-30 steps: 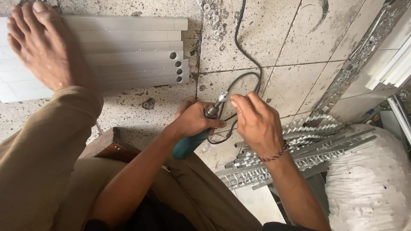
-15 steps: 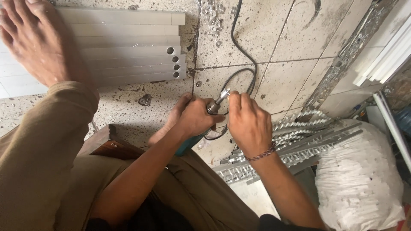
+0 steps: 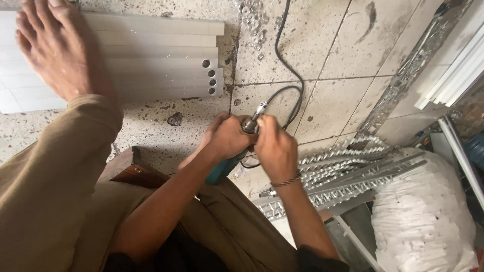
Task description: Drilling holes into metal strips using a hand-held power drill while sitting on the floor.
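At picture centre, a teal power drill (image 3: 227, 165) points its metal chuck toward one o'clock; the left hand (image 3: 228, 138) wraps tight round its body, the right hand (image 3: 275, 151) pinches the chuck. Its black cord (image 3: 294, 75) runs to twelve o'clock; grey drilled bars (image 3: 161, 65) lie at ten o'clock.

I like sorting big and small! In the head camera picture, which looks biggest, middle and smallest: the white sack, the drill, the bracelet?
1. White sack, by far the largest.
2. Drill, partly hidden by the hands.
3. Bracelet, a thin band on the right wrist.

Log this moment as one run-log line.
left hand: grips teal power drill | right hand: at drill chuck | foot: on white strips
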